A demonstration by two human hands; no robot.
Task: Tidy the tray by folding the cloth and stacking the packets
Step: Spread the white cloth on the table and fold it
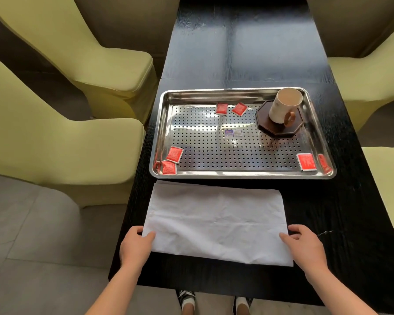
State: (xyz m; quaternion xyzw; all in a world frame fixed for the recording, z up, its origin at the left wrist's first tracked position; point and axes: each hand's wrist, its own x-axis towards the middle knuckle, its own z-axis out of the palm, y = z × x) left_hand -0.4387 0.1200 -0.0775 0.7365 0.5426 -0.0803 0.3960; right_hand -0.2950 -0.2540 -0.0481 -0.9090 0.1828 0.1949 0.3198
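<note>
A white cloth [216, 221] lies flat on the black table, just in front of a steel perforated tray [237, 173]. My left hand [135, 245] pinches the cloth's left edge, thumb on top. My right hand [303, 245] grips its right edge the same way. Several red packets are scattered in the tray: two near the back [221, 108] [239, 108], two at the front left corner [174, 154] [168, 167], and one at the front right [306, 162] with another leaning on the rim [323, 163].
A white mug [284, 105] stands on a dark octagonal coaster [278, 128] at the tray's back right. The black table [237, 48] stretches away beyond the tray. Yellow-green covered chairs [66, 144] flank both sides. My feet show under the near edge.
</note>
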